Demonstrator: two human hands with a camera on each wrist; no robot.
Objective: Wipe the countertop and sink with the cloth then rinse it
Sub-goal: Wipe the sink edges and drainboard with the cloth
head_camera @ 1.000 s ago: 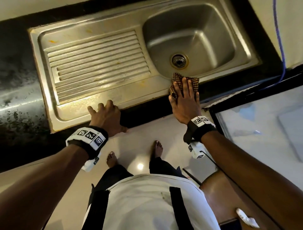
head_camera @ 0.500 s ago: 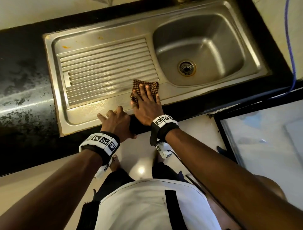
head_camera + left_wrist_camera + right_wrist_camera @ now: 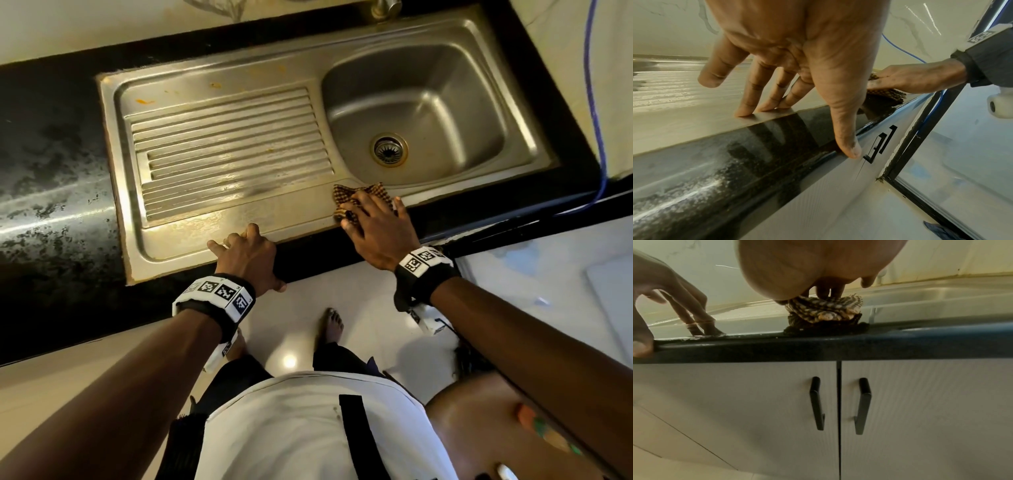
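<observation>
Sink [image 3: 428, 113]: we see it set in the table [image 3: 51, 171], right of the drainboard [image 3: 233, 144].
Cloth [image 3: 346, 198]: on the sink's front rim, under our right hand [image 3: 376, 229].
Left hand [image 3: 246, 253]: at the drainboard's front edge.

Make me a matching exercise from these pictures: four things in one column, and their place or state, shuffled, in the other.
Things:
1. cloth
2. left hand
3. drain
4. orange stains

Places or states:
A. at the bottom of the sink basin
B. under the right hand, on the sink's front rim
C. on the far side of the ribbed drainboard
D. resting on the counter edge, holding nothing

Pairs: 1-B, 2-D, 3-A, 4-C
</observation>
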